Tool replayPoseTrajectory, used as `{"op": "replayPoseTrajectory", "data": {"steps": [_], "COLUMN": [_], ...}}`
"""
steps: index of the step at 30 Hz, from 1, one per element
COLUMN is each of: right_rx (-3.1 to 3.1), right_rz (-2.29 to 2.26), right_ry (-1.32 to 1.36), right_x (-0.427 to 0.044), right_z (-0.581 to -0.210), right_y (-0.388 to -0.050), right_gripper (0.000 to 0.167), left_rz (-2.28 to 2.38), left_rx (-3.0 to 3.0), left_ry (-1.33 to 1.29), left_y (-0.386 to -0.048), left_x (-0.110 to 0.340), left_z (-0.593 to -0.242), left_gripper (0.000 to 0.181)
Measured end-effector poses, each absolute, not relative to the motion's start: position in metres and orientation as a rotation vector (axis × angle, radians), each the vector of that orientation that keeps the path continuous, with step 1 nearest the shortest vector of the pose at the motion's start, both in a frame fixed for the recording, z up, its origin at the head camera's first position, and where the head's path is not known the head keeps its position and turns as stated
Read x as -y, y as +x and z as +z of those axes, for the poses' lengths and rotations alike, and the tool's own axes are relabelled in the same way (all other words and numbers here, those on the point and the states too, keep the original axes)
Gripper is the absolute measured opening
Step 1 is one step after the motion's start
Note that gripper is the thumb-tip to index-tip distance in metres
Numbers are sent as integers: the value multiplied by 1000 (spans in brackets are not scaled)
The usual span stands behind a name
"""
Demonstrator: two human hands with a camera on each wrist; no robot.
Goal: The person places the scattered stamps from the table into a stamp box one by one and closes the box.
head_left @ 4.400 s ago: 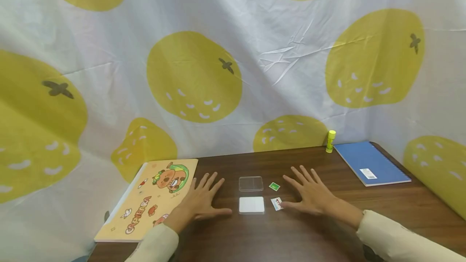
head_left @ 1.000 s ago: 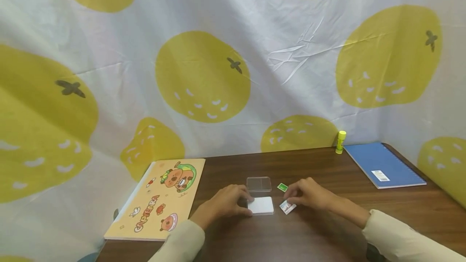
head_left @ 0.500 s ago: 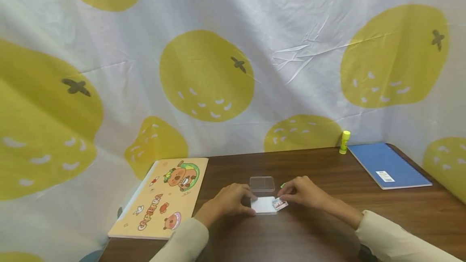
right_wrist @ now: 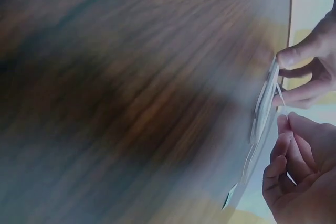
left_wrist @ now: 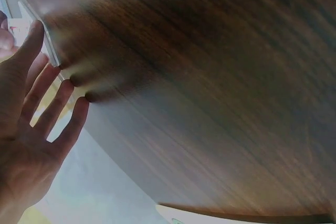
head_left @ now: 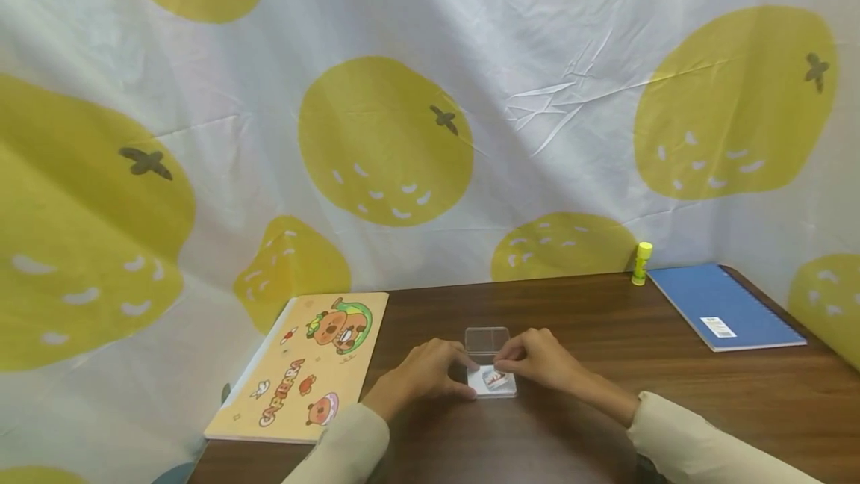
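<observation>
Arched low, the left hand (head_left: 430,370) grips one box (head_left: 482,389) while the right hand (head_left: 537,357) pinches one card (head_left: 496,379) over it, one clear lid (head_left: 485,340) behind.

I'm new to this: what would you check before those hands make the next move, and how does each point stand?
1. Right-hand grip pinches the small printed card: ok.
2. Left-hand grip holds the white-topped case by its edges: ok.
3. Card positioned over the case: ok.
4. Card square with the case: not ok; it sits askew.
5. Clear cover off the case: ok; it lies beyond it.
6. Card's underside clean: cannot tell; it is hidden.
</observation>
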State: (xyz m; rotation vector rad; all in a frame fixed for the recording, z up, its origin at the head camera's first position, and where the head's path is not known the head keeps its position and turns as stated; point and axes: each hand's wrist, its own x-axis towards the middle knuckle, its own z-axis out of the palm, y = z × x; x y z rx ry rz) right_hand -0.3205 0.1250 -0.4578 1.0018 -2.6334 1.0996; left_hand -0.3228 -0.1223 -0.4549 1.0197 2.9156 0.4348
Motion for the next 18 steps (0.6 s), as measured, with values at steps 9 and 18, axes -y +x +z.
{"op": "replayPoseTrajectory", "data": {"steps": [9, 18], "right_rx": [2623, 2622], "right_rz": [1133, 1102], "right_ry": [941, 905], "right_x": [-113, -110], "right_z": [-463, -465], "right_y": [-322, -321], "right_gripper": [7, 6], "left_rz": [433, 426], "left_rx": [-2911, -2918], "left_ry": [1002, 999], "left_y": [-323, -327], "left_x": [122, 121], "left_z": [-455, -457], "left_gripper": [44, 44]}}
